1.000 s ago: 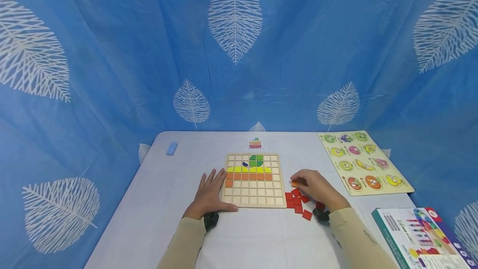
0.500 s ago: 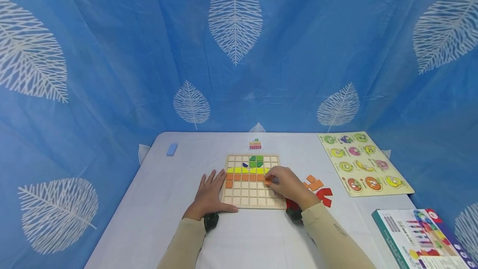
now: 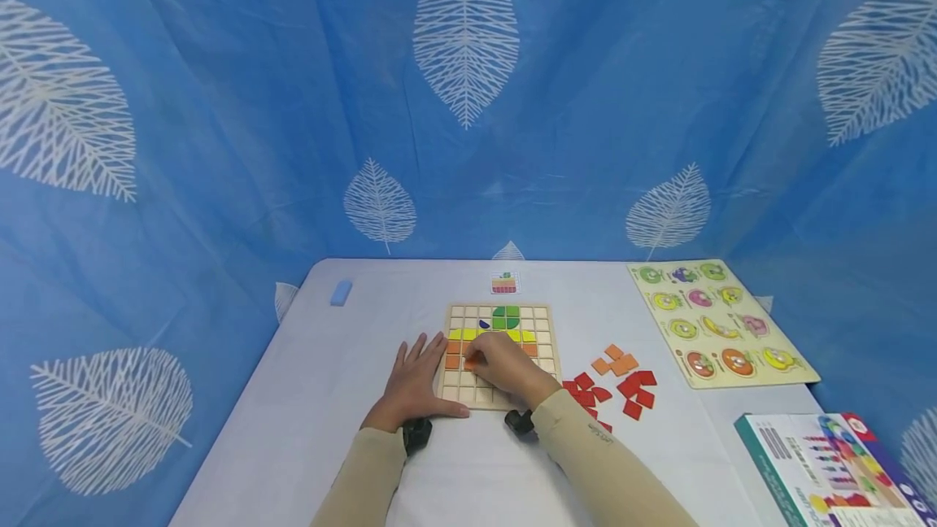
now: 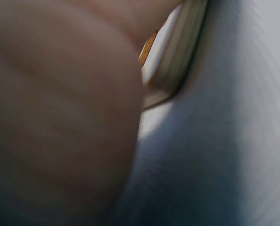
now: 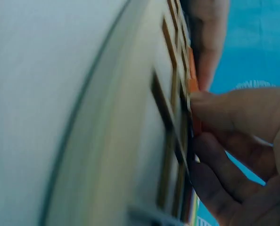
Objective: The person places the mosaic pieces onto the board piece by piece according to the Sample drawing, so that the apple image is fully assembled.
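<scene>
In the head view a wooden grid board [image 3: 505, 398] lies on the table, with green, blue, yellow and orange pieces set in its upper cells. My right hand [image 3: 505, 364] reaches over the board and pinches an orange square tile [image 5: 194, 117] at a cell in the second orange row, beside the orange tile at the left end. In the right wrist view thumb and fingers meet on that tile. My left hand [image 3: 416, 385] rests flat along the board's left side, fingers straight and thumb by its lower left corner. The left wrist view shows mostly palm and the board's corner [image 4: 177, 61].
Loose orange tiles [image 3: 624, 363] and red tiles [image 3: 633, 409] lie right of the board. A small pattern card [image 3: 505, 282] lies behind it, a blue block [image 3: 341, 293] at back left. A fruit puzzle board [image 3: 721, 324] and a box [image 3: 834, 462] are at the right.
My right hand has carried an orange tile leftward from the loose tiles beside the board to the board's left part. The left hand has stayed in place.
</scene>
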`<state>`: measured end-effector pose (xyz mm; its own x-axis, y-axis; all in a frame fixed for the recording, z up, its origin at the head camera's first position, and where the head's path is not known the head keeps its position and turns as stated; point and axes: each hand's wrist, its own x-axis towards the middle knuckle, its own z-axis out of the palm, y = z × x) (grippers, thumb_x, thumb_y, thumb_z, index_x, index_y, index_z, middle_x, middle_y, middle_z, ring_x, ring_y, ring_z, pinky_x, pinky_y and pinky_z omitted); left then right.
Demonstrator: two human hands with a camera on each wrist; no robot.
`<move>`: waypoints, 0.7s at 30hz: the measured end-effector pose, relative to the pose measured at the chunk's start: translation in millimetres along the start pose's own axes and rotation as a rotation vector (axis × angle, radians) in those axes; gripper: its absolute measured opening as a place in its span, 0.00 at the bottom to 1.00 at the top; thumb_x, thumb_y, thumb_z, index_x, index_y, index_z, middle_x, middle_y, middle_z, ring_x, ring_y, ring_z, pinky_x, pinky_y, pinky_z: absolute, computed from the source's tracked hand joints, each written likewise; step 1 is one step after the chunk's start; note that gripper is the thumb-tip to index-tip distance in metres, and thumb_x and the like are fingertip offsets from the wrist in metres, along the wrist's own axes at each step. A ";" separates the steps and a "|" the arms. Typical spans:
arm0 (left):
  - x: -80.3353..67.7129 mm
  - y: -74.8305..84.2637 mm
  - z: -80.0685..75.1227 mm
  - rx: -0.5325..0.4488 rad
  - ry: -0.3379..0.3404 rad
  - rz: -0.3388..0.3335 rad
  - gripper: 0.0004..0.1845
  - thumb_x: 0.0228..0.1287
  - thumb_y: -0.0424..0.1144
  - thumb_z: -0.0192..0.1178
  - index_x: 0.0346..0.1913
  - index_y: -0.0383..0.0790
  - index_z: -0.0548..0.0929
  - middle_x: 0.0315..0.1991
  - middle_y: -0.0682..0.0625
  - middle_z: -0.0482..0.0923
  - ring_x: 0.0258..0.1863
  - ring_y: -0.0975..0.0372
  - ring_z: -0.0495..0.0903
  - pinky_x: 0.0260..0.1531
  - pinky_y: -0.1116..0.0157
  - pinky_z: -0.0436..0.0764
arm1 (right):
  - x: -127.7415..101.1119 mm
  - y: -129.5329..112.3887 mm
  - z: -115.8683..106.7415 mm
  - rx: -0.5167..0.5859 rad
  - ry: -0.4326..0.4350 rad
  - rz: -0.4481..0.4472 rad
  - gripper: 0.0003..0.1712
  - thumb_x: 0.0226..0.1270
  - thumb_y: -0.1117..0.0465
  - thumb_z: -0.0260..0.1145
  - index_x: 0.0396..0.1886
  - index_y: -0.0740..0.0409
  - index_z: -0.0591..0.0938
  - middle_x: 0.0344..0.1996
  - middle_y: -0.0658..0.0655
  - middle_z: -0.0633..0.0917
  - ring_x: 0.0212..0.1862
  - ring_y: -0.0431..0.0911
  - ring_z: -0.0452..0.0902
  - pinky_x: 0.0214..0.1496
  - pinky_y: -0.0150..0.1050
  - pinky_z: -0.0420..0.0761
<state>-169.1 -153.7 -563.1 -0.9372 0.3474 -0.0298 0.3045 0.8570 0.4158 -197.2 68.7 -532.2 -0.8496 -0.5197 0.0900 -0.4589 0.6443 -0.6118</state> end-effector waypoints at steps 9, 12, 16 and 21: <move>-2.7 0.7 -1.1 -0.013 0.023 0.006 0.75 0.35 0.81 0.74 0.84 0.41 0.61 0.83 0.46 0.55 0.83 0.46 0.46 0.78 0.41 0.38 | 4.6 -2.8 10.6 0.010 0.069 0.055 0.11 0.61 0.71 0.79 0.40 0.53 0.92 0.37 0.44 0.86 0.40 0.39 0.78 0.50 0.39 0.83; -2.4 0.4 -1.0 0.001 0.021 0.001 0.75 0.35 0.81 0.74 0.84 0.42 0.60 0.83 0.47 0.55 0.83 0.47 0.45 0.78 0.42 0.37 | 2.5 -3.3 8.0 0.043 0.072 0.058 0.11 0.62 0.69 0.79 0.43 0.55 0.92 0.39 0.46 0.87 0.42 0.40 0.80 0.51 0.40 0.84; -2.5 0.8 -0.8 0.001 0.023 0.008 0.75 0.35 0.81 0.75 0.83 0.40 0.61 0.83 0.46 0.56 0.83 0.46 0.46 0.78 0.41 0.38 | -3.2 -0.9 1.1 0.079 0.073 0.053 0.13 0.65 0.67 0.78 0.49 0.57 0.91 0.44 0.48 0.87 0.47 0.42 0.83 0.54 0.42 0.84; -2.5 2.3 0.5 -0.002 0.025 0.002 0.75 0.34 0.80 0.75 0.83 0.40 0.61 0.83 0.45 0.56 0.82 0.46 0.46 0.78 0.41 0.39 | -15.0 8.7 -14.8 0.100 0.108 0.077 0.10 0.70 0.66 0.75 0.49 0.58 0.90 0.44 0.48 0.87 0.47 0.42 0.83 0.53 0.42 0.85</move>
<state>-165.9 -152.4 -562.5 -0.9407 0.3392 -0.0067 0.3055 0.8556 0.4179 -192.3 90.4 -527.2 -0.9066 -0.4044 0.1205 -0.3680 0.6179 -0.6948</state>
